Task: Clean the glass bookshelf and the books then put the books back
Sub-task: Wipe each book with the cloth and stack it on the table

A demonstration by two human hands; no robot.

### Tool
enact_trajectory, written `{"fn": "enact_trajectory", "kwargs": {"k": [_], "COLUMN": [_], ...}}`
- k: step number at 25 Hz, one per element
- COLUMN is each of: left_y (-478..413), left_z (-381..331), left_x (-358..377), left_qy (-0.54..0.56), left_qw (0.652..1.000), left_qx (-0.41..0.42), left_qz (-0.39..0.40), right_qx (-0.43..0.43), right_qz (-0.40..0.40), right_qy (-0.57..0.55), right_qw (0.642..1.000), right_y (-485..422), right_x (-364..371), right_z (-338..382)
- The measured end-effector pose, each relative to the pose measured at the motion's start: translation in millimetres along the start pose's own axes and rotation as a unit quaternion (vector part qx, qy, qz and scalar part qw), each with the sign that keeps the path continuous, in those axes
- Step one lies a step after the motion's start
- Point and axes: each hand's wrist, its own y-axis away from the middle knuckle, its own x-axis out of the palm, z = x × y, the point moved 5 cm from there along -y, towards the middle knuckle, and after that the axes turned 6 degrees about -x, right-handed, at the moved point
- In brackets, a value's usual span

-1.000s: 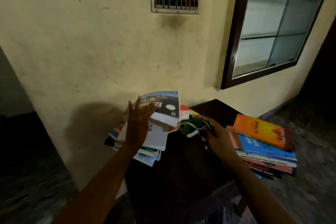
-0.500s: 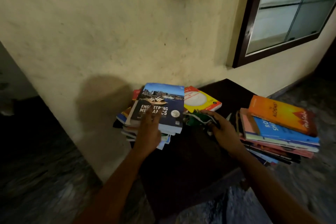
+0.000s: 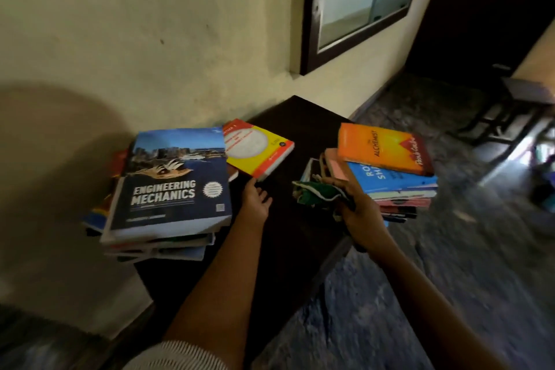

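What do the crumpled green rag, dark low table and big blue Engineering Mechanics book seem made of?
The crumpled green rag, gripped by the right hand, looks like soft cloth: it bunches in folds. The dark low table seems matt wood, though dim light leaves that open. The big blue Engineering Mechanics book: paper pages, smooth printed cover.

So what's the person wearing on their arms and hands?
Not much! The left hand and right hand are bare: no gloves, and no rings or watch that I can see. Both forearms are uncovered. Only the left arm shows a pale, ribbed sleeve, at the bottom edge of the picture.
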Motion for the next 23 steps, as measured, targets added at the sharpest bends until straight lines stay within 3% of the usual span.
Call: {"fn": "enact_trajectory", "kwargs": {"k": [5, 9, 16, 18, 21, 23], "left_y": [-71, -104, -84, -76, -49, -13], "left_z": [-13, -16, -29, -33, -25, -30], "left_x": [12, 12, 35, 39, 30, 26], "left_qy": [0.035, 0.111, 0.034, 0.085, 0.11, 0.106], "left_qw": [0.998, 0.991, 0.99, 0.993, 0.993, 0.994], "left_qx": [0.016, -0.019, 0.017, 0.037, -0.027, -0.014], "left_qz": [-0.041, -0.067, -0.133, -0.072, -0.009, 0.016], "right_qx": [0.059, 0.087, 0.093, 0.077, 0.044, 0.005], "right_qz": [-0.023, -0.036, -0.044, -0.048, -0.06, -0.059], "right_qy": [-0.013, -0.04, -0.053, -0.086, -0.097, -0.098], "right_qw": [0.998, 0.995, 0.993, 0.992, 0.993, 0.993], "right_y": [2, 3, -5, -8, -10, -12], "right_x": [5, 9, 13, 16, 18, 18], "right_z": [-37, -53, -47, -37, -25, -11]}}
